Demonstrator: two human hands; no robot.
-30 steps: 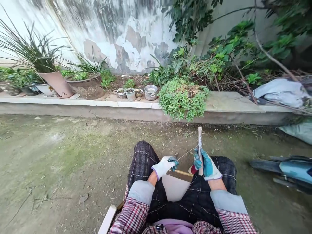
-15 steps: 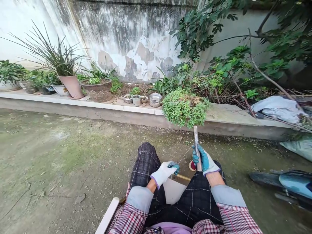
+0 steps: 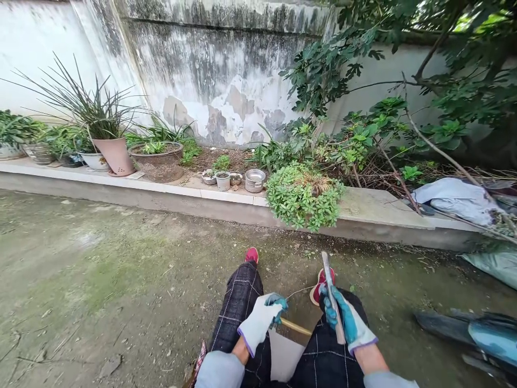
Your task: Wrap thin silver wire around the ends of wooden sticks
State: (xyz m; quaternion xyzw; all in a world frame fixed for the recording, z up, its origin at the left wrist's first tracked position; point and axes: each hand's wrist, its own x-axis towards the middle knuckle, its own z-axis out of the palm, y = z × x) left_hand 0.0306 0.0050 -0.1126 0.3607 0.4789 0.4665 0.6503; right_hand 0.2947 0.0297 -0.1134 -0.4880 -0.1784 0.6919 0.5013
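Observation:
My right hand (image 3: 346, 318), in a white glove with a teal palm, is wrapped round a flat, worn grey-brown stick (image 3: 328, 275) above my right thigh. The stick tilts, its far end towards the plant ledge. My left hand (image 3: 264, 318), gloved alike, is closed above the gap between my legs, its fingers pinching one end of a thin cord (image 3: 298, 293). That cord curves across to the stick in my right hand. A yellowish rod (image 3: 295, 326) runs out below my left fingers; whether they grip it is hidden. Beneath the rod lies a pale flat panel (image 3: 285, 353).
A low ledge (image 3: 226, 202) crosses ahead, bearing a pink pot (image 3: 115, 156), a metal pot (image 3: 254, 180) and a bushy green plant (image 3: 302, 199). At the right are a white sack (image 3: 456, 196) and a dark-and-blue wheeled object (image 3: 476, 334). My red shoes (image 3: 251, 254) rest on the ground.
Both hands and the stick appear lower in the picture, as the view has tilted up. The stick now leans more, its near end to the right. Both shoes show more fully.

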